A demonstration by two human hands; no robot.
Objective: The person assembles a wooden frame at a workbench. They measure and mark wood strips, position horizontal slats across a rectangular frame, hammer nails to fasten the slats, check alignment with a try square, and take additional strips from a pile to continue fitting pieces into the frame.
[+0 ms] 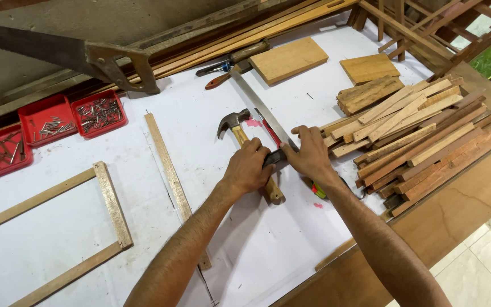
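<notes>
A long steel try square [259, 108] is lying diagonally on the white bench top [86, 227], its dark stock nearest the person. Far left, three red trays [46, 111] are holding loose nails. The left hand [248, 167] and right hand [309, 153] are meeting over the stock, fingers curled and pinching it, above a claw hammer [235, 128]. Wooden offcuts [421, 136] are lying piled to the right.

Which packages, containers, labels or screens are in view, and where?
No labels, signs or screens.
Red trays: three shallow square plastic trays in a row at the table's left edge, holding loose metal nails.
Both hands rest at mid-table on a metal square, well right of the trays.
</notes>
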